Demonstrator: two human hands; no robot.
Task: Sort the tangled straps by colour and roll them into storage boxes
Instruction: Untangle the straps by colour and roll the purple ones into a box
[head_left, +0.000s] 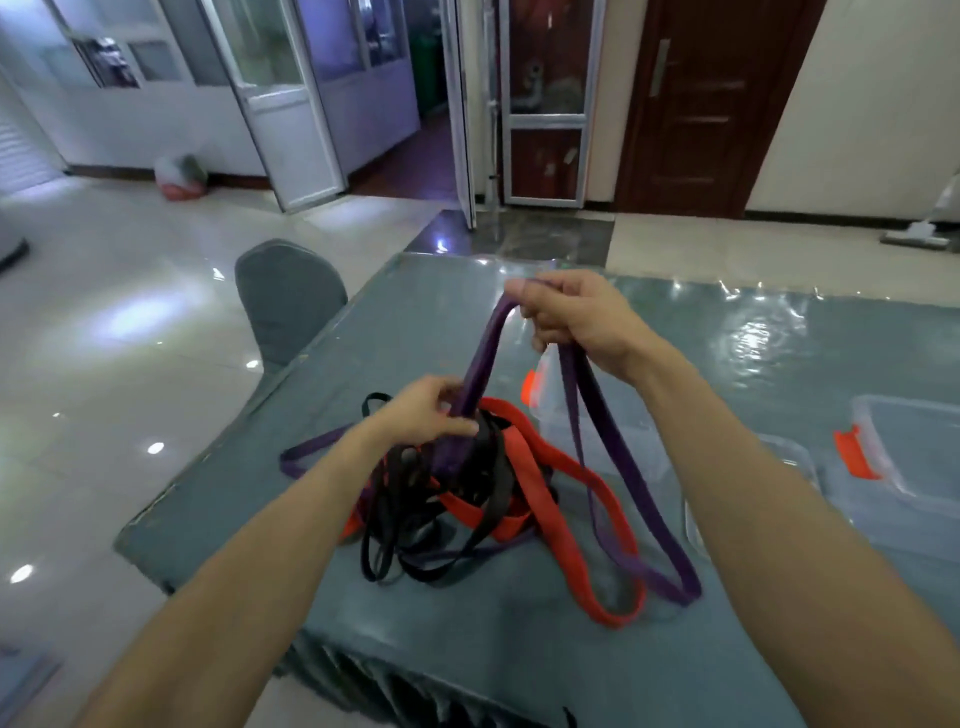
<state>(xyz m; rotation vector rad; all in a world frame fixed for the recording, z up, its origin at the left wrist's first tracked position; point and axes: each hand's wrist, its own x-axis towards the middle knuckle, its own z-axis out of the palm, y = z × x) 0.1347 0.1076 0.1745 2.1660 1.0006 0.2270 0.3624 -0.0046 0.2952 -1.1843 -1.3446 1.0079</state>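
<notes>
Up above the grey-covered table (363, 322), the right hand (574, 317) is closed on a flat purple webbing strap (480, 353); the left hand (423, 410) pinches that strap lower down — just over the tangled heap of red strap (524, 462) and black straps (395, 519); clear plastic storage boxes (914, 467) sit right of it.

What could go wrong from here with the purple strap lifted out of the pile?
The purple strap, held by the right hand and left hand, still runs into the knot of black straps and red strap; pulling may tighten the tangle or drag it toward the table edge.
</notes>
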